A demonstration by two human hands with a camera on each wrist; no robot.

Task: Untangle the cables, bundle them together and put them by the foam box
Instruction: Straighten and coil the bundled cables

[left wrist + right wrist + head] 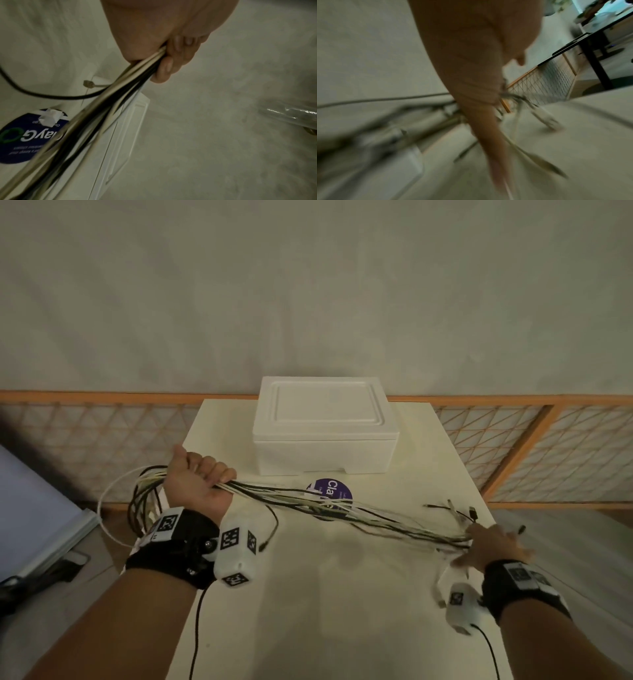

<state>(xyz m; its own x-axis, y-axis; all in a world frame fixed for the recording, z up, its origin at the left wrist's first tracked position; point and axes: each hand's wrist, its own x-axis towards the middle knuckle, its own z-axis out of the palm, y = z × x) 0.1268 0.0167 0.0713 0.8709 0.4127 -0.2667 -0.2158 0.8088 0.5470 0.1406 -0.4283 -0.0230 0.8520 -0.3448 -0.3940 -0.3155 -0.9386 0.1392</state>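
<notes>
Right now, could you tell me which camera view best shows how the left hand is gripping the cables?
The left wrist view: the left hand has its fingers curled round the cables, close up. The head view shows the fist from behind, so the grip is hidden. The right wrist view is blurred and misses that hand.

round purple sticker (330,491) on the white table (342,594), orange-framed lattice fence (513,446) behind, black-legged desk (597,56) beyond
</notes>
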